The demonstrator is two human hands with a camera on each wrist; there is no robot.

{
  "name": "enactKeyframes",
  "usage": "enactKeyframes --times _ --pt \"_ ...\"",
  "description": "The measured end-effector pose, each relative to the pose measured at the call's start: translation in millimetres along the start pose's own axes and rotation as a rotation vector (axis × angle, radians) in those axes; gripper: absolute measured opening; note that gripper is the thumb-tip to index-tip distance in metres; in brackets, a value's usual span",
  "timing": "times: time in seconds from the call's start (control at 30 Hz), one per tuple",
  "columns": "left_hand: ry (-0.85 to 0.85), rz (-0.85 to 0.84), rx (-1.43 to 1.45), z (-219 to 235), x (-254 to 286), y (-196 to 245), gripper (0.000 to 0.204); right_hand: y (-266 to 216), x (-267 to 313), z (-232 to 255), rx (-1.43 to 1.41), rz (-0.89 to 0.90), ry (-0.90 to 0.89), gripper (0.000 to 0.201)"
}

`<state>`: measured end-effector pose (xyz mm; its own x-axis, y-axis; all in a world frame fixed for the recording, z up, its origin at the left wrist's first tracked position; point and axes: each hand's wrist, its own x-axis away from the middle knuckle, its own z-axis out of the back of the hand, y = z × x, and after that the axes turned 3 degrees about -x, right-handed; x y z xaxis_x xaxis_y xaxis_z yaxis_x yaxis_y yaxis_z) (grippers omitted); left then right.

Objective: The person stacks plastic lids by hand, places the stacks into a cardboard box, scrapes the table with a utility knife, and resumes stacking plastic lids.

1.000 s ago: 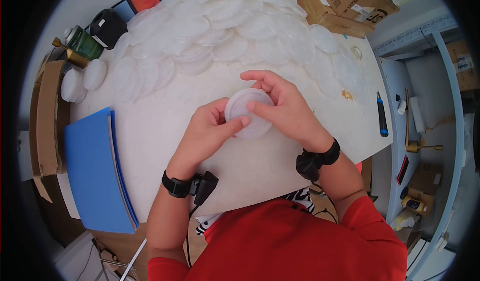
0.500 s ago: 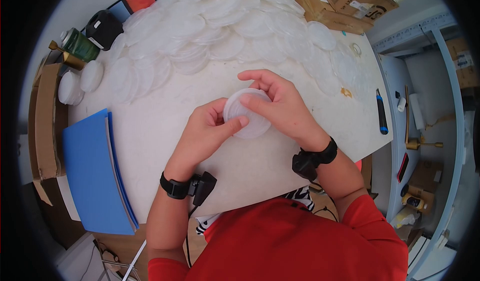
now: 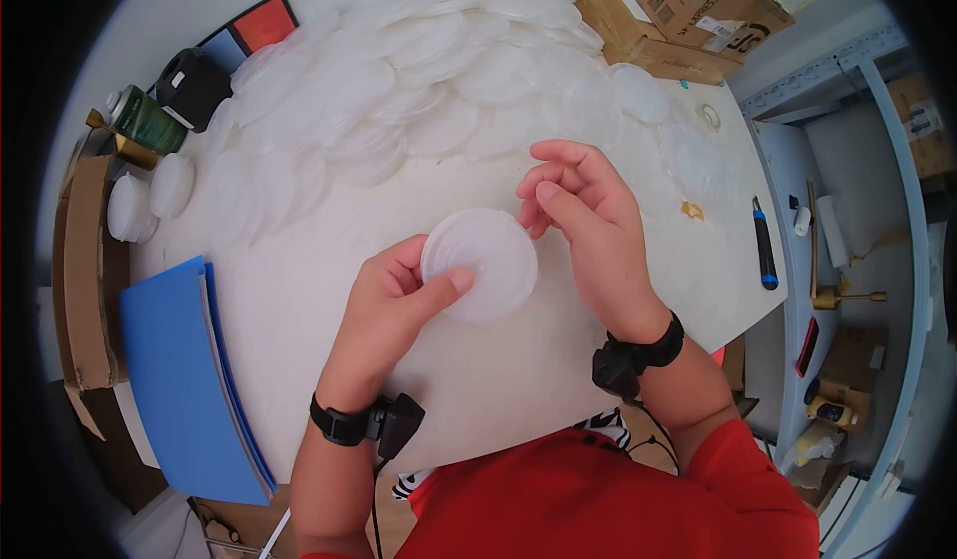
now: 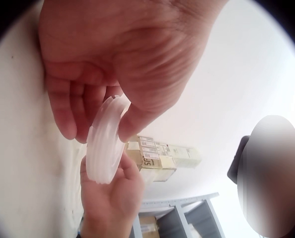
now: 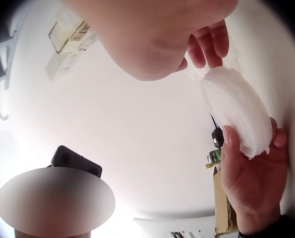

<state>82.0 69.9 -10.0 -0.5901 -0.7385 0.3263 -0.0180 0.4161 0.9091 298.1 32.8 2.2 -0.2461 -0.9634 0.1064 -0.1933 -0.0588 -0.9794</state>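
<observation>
My left hand pinches a small stack of round translucent plastic lids at its left edge, thumb on top and fingers underneath. In the left wrist view the stacked rims of the lids show side-on, tilted above the table. My right hand is just right of the stack, its fingers loosely bent with nothing held. From the right wrist view, its fingertips hang close to the upper rim of the lids.
A large heap of similar lids covers the back of the table. Two short lid stacks stand at left, near a blue folder. A utility knife lies near the right edge; a cardboard box stands behind.
My right hand has let go of the lids and moved off to the right. The left hand still holds them, slightly lower in the head view, and their top faces up more fully.
</observation>
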Motion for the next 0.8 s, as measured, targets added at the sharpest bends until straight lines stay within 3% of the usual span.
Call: enactKeyframes --times 0.07,0.13,0.43,0.57,0.67,0.8 --pt "0.000 0.016 -0.023 1 1 2 0.028 -2 1 -2 -0.032 0.045 -0.005 0.028" --pt "0.006 0.010 -0.027 0 1 1 0.028 -2 0 2 -0.031 -0.029 -0.162 0.034" --pt "0.005 -0.005 0.046 0 0 0 0.028 3 3 -3 0.053 -0.050 -0.300 0.058" --pt "-0.003 0.004 0.006 0 0 -1 0.027 0 5 -5 0.045 -0.083 -0.314 0.058" --pt "-0.053 0.025 -0.080 -2 1 -1 0.027 1 9 -9 0.151 -0.134 -0.279 0.045" --pt "-0.036 0.017 -0.096 -3 1 -1 0.027 2 7 -11 0.111 -0.035 -0.162 0.046"
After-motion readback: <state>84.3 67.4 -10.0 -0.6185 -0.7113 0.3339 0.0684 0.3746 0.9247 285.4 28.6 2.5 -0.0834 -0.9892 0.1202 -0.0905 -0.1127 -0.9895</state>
